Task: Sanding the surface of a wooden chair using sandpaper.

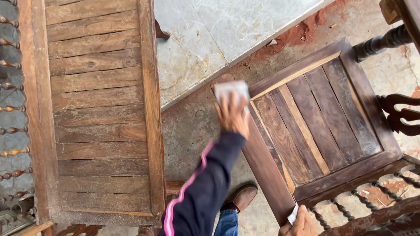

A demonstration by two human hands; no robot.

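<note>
right hand [298,223]: we see fingers clenched on a folded sheet of white sandpaper [292,214] at chair frame's near corner.
left hand [232,114]: fingers pressed flat on a grey sanding pad [232,91], on far corner.
chair seat frame [267,170]: we judge it heavy, stiff; grip by rails.
pad: light, flexible.
count: one chair, one slatted bench [98,109], two abrasives.

A long slatted wooden bench [98,109] stands left, pale marble slabs [210,35] behind, red dust [302,32] along their edge, concrete floor [192,131] beneath.
</note>
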